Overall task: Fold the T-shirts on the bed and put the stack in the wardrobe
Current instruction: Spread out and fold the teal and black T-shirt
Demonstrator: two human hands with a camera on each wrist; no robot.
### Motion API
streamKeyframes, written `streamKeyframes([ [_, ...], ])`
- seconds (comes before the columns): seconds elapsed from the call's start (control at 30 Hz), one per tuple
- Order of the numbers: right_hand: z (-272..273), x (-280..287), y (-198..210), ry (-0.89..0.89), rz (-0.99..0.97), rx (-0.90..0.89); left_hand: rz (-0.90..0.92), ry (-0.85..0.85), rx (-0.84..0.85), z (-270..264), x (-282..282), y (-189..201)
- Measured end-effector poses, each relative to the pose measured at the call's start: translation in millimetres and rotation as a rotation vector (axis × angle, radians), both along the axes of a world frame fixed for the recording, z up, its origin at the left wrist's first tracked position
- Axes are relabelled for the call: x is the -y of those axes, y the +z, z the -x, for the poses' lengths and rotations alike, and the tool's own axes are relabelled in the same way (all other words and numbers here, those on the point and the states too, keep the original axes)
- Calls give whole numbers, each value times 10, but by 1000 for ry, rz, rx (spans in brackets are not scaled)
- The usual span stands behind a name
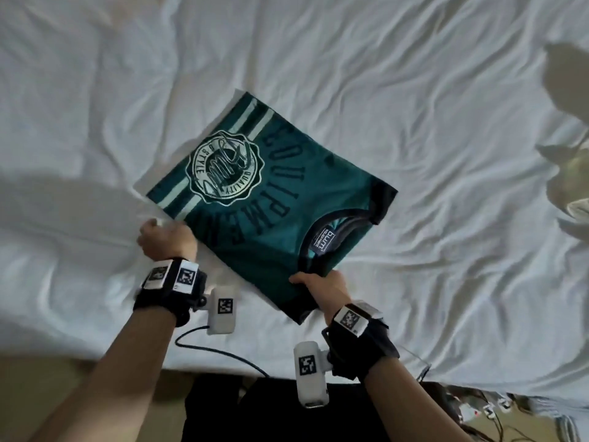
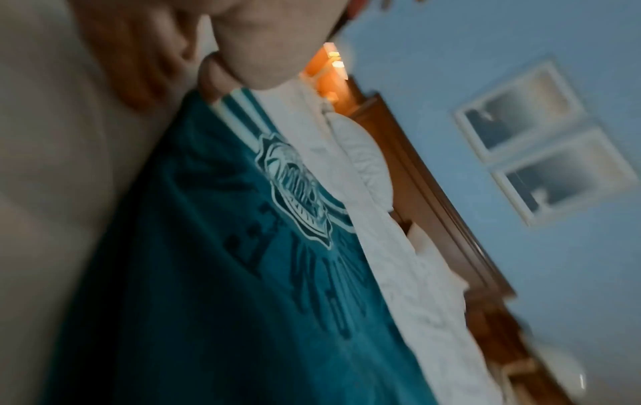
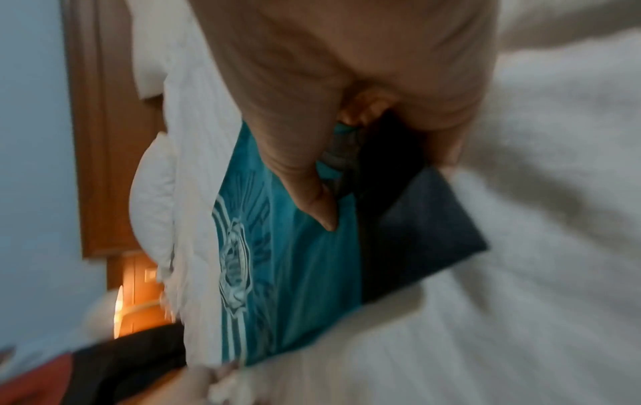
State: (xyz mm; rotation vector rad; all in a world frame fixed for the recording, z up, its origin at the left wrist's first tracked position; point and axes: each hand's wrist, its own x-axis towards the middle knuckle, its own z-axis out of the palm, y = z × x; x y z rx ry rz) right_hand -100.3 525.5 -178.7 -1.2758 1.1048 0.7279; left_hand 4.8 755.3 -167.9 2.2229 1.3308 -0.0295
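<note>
1. A big bed with a white, wrinkly sheet [image 1: 398, 90] fills most of the head view. Its near edge runs along the bottom, where the person stands.
2. The wrist views show a blue wall [image 2: 520, 41], a brown wooden headboard [image 2: 433, 197], a puffy white pillow [image 3: 152, 197] and two white-framed pictures [image 2: 541, 142]. A warm orange light [image 3: 119, 312] glows by the headboard.
3. A folded teal T-shirt with a round white badge, pale stripes and dark letters [image 1: 255, 199] lies flat on the sheet, near the bed's near edge. It looks soft and smooth, shaped like a tilted square.
4. The left hand [image 1: 165, 239] is curled at the shirt's left corner. There it pinches the shirt's edge.
5. The right hand [image 1: 322, 287] grips the shirt by the dark collar edge, thumb on top.
6. Lots of bare sheet lies around the shirt on the far side and both sides.
7. A black cable [image 1: 223, 352] trails on the sheet between the arms.
</note>
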Motion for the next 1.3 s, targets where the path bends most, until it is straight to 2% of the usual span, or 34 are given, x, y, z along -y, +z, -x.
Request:
streamKeyframes([
  [0.03, 6, -11, -15, 43, 30, 8, -80, -43, 68, -9, 86, 60],
  [0.07, 3, -12, -21, 71, 46, 16, -135, -157, 172, -79, 228, 119],
  [0.1, 0, -14, -24, 78, 54, 21, -149, -341, 280, -220, 405, 152],
  [0.17, -5, 13, -7, 84, 29, 44, -60, -894, 399, -581, 879, 172],
  [0.23, 22, 27, 10, 118, 11, 71, 53, -1461, 266, -885, 1433, 168],
  [0.27, 38, 27, 16, 143, 8, 85, 42, -1664, 148, -981, 1702, 188],
  [0.3, 51, 21, 9, 163, 18, 101, -25, -1812, 19, -1057, 1934, 191],
  [0.37, 65, 23, -46, 215, 55, 90, -190, -1975, -242, -1139, 2289, 155],
  [0.4, 63, 29, -66, 225, 65, 82, -255, -2006, -345, -1159, 2393, 131],
  [0.47, 77, 51, -80, 230, 49, 88, -290, -2033, -418, -1181, 2468, 66],
  [0.6, 57, 236, 54, 219, -15, 135, -213, -1939, -300, -1335, 2421, 85],
  [0.7, -137, 810, 242, 114, 50, 207, -162, -1720, -105, -1616, 2400, 205],
  [0.8, -482, 1624, 407, -38, 252, 353, -58, -1480, 157, -1930, 2380, 315],
  [0.87, -703, 2086, 357, -158, 460, 388, 54, -1383, 278, -2087, 2384, 326],
  [0.93, -815, 2330, 228, -224, 623, 312, 50, -1343, 154, -2154, 2278, 266],
  [1.0, -811, 2289, 119, -277, 616, 181, -65, -1309, -58, -2169, 2048, 143],
  [1.07, -725, 2029, -71, -415, 406, 148, -159, -1296, -151, -2118, 1741, 8],
  [1.17, -584, 1345, -199, -409, 185, 142, -270, -1274, -180, -1992, 1413, -120],
  [1.3, -557, 679, -459, -367, 111, 115, -184, -1229, -150, -1917, 1338, -165],
])
